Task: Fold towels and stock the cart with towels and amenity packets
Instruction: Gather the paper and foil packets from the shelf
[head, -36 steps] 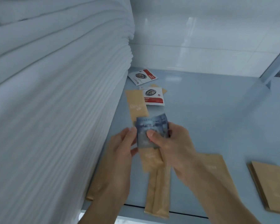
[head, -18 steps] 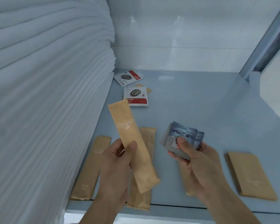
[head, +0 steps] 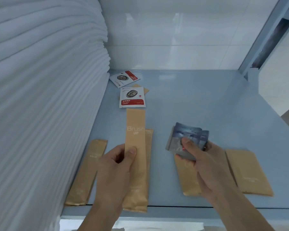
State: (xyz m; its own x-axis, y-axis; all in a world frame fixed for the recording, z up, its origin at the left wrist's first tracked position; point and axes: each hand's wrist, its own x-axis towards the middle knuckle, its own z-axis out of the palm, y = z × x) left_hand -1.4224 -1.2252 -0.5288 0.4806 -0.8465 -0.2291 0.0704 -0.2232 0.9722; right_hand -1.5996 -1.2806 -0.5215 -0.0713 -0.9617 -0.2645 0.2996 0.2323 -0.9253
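Stocking looks partly done: towels (head: 40, 97) are stacked left of the hands, while packets are only partly laid out. The left hand (head: 113, 170) pinches one long kraft packet (head: 135, 147); the right hand (head: 205, 162) grips blue-grey sachets (head: 187, 139) (number unclear). On the shelf (head: 207, 105) beyond the hands lie two coffee sachets (head: 132, 97).

towel stack (head: 40, 97) cropped left, blue packets' (head: 188, 137) print blurred
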